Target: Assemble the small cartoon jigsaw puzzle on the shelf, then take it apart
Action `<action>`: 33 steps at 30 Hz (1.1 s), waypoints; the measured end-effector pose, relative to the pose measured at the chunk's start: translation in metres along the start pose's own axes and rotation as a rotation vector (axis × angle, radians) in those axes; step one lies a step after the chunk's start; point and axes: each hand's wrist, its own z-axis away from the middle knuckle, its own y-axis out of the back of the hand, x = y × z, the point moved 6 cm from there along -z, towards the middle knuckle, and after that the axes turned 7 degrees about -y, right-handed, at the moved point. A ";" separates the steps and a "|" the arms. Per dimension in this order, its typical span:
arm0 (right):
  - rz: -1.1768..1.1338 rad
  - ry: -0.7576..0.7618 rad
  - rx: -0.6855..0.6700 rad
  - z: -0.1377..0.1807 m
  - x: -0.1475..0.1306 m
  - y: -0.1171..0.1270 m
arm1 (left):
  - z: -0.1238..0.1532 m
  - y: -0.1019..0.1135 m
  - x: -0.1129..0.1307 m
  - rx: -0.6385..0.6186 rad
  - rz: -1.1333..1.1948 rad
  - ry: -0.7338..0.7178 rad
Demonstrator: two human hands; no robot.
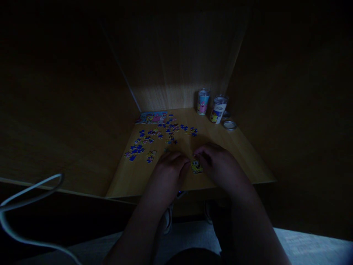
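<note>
Near the front edge of the wooden table lies a small joined patch of jigsaw puzzle with a yellow cartoon face. My right hand is at its upper right, fingers pinched around a small puzzle piece at the patch's top edge. On the patch's left side, my left hand rests with its fingers closed together; whether a piece is between them is hidden. Beyond my left hand, many loose jigsaw pieces are scattered, several with blue backs up. The scene is dim.
At the back left lies a flat picture sheet with cartoon figures. Two clear-topped cans with cartoon labels stand at the back right, beside a round metal lid. Wooden panels enclose the table. A white cable loops at lower left.
</note>
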 end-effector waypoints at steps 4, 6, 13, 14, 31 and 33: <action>-0.001 0.005 -0.007 0.000 0.000 0.000 | 0.000 0.001 0.000 0.000 0.001 0.017; -0.002 0.006 -0.009 0.000 0.000 -0.001 | 0.000 0.001 0.000 0.001 0.006 0.018; -0.006 -0.001 -0.010 0.000 0.000 0.000 | -0.001 0.002 -0.002 0.027 -0.014 0.041; -0.004 -0.002 -0.012 0.000 0.000 0.000 | -0.001 0.003 -0.002 0.033 -0.027 0.053; -0.018 -0.005 -0.015 0.000 0.001 -0.001 | 0.004 -0.003 0.001 -0.162 -0.020 -0.093; -0.016 0.000 -0.013 0.000 0.000 -0.001 | 0.004 -0.003 0.002 -0.165 -0.028 -0.094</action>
